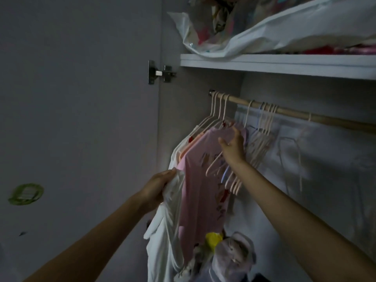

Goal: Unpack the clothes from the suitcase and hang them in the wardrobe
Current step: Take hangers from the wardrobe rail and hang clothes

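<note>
A wooden rail [289, 110] crosses the open wardrobe under a white shelf. At its left end hang a white garment [168, 224] and a pink printed shirt [199, 180] on pale hangers. My left hand [157, 188] grips a fold of the white garment at its left edge. My right hand [232, 145] rests against the pink shirt's shoulder, fingers spread, right beside a bunch of empty pale hangers [258, 147] that lean on the rail. The suitcase is out of view.
The white shelf [264, 64] above carries plastic bags [234, 31] of colourful fabric. The open wardrobe door [81, 119] stands at the left with a hinge [160, 73]. Bags with a yellow item [213, 241] sit at the wardrobe's bottom. A wire hanger [291, 159] hangs farther right.
</note>
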